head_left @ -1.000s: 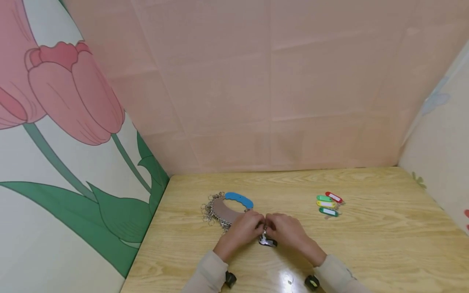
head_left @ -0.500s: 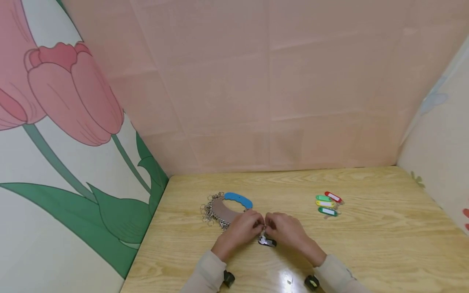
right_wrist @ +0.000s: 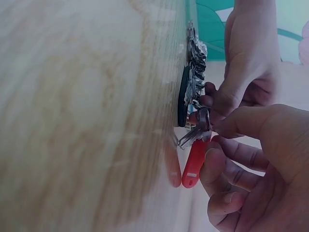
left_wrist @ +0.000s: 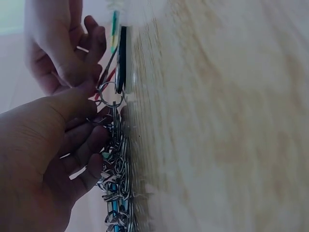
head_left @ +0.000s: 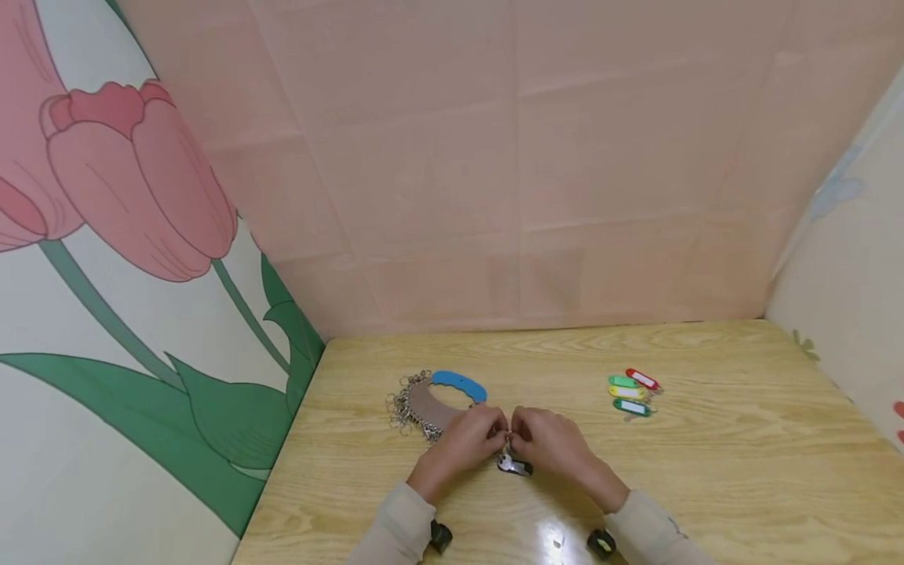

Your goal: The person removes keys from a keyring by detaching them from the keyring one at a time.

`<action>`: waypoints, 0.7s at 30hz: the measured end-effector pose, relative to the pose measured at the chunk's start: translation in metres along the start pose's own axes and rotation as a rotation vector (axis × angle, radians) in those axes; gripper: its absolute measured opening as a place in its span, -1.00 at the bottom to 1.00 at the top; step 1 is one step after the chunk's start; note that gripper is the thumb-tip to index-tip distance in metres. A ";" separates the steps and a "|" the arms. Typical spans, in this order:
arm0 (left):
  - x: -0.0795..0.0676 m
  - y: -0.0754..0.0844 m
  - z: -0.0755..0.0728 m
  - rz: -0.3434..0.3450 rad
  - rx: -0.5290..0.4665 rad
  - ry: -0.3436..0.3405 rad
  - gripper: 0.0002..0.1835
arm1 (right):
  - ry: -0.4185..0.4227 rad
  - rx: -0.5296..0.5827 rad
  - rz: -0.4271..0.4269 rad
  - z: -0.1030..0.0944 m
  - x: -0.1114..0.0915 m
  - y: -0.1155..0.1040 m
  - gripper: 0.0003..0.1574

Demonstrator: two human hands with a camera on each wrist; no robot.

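Note:
In the head view my left hand [head_left: 462,433] and right hand [head_left: 554,441] meet fingertip to fingertip over the table. Between them both pinch a small metal split ring [left_wrist: 112,94], the left thumb and fingers on one side, the right on the other. A red key tag [right_wrist: 194,166] hangs beside my right fingertips in the right wrist view. Just below the hands lies a black-and-silver piece [head_left: 515,467], like a key with a dark head. Left of my left hand rests a large ring with a blue grip [head_left: 459,384], a brown crescent and many metal rings [head_left: 402,404] along its edge.
Several coloured key tags, red [head_left: 643,380], yellow [head_left: 626,393] and green [head_left: 632,408], lie together at the right on the wooden table [head_left: 741,439]. A pink cloth wall [head_left: 537,196] stands behind the table, and a tulip-print panel [head_left: 141,314] borders its left side.
Both hands stay almost in place, with only slight finger movement at the split ring. The tags and the blue-gripped ring have not moved.

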State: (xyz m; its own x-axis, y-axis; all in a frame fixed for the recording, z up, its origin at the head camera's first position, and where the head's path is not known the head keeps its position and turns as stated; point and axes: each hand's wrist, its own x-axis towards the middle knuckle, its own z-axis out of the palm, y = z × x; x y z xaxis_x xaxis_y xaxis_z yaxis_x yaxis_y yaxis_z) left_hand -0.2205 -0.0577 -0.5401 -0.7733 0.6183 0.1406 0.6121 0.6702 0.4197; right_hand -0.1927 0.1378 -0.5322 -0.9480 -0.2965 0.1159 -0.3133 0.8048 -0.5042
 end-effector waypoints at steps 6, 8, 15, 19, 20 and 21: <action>-0.001 0.000 0.000 -0.007 -0.027 0.005 -0.96 | 0.015 0.013 -0.019 0.000 0.001 -0.001 -0.82; -0.001 0.000 0.000 -0.008 -0.030 0.009 -0.96 | 0.016 0.015 -0.021 0.000 0.002 -0.002 -0.84; -0.001 -0.001 0.001 -0.003 -0.025 0.023 -0.95 | 0.024 0.018 -0.013 -0.001 0.002 -0.004 -0.81; -0.001 -0.002 0.002 -0.007 -0.043 0.027 -0.95 | 0.034 0.014 -0.008 -0.001 0.002 -0.004 -0.80; -0.001 -0.002 0.001 -0.006 -0.044 0.029 -0.95 | 0.038 0.012 -0.007 -0.001 0.002 -0.004 -0.80; -0.001 -0.003 0.001 -0.006 -0.043 0.030 -0.96 | 0.043 0.009 -0.008 0.000 0.002 -0.004 -0.80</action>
State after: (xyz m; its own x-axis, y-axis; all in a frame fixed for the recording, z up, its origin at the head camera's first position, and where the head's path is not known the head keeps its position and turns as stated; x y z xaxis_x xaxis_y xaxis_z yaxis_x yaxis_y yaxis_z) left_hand -0.2212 -0.0595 -0.5426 -0.7817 0.6014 0.1651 0.6008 0.6551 0.4582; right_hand -0.1933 0.1342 -0.5295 -0.9471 -0.2805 0.1563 -0.3205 0.7978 -0.5107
